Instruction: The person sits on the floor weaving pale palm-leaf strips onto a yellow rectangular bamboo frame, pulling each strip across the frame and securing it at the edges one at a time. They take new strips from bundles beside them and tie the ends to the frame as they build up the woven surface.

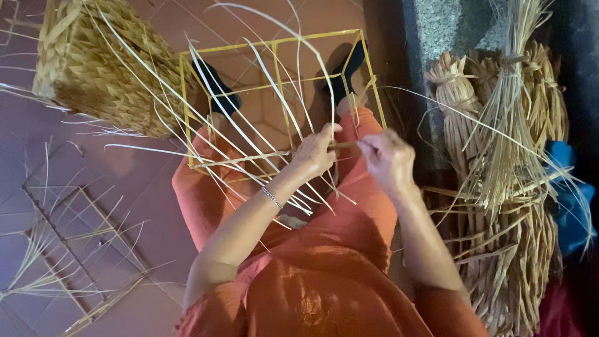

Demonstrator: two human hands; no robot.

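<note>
A yellow wire box frame (274, 43) rests on my orange-clad knees, with many long pale straw strands (206, 118) fanning out from its near bar. My left hand (315, 151) pinches the twisted straw on that near bar, a thin bracelet on its wrist. My right hand (388, 159) is closed on the same straw strand (344, 145) just to the right, pulling it sideways along the bar. The two hands sit a few centimetres apart. My dark-socked feet (218, 87) show through the frame.
A woven straw basket (93, 65) stands at the upper left on the reddish tile floor. Bundles of dried straw (505, 187) pile up on the right beside blue cloth (571, 200). Another wire frame with loose strands (68, 249) lies at the lower left.
</note>
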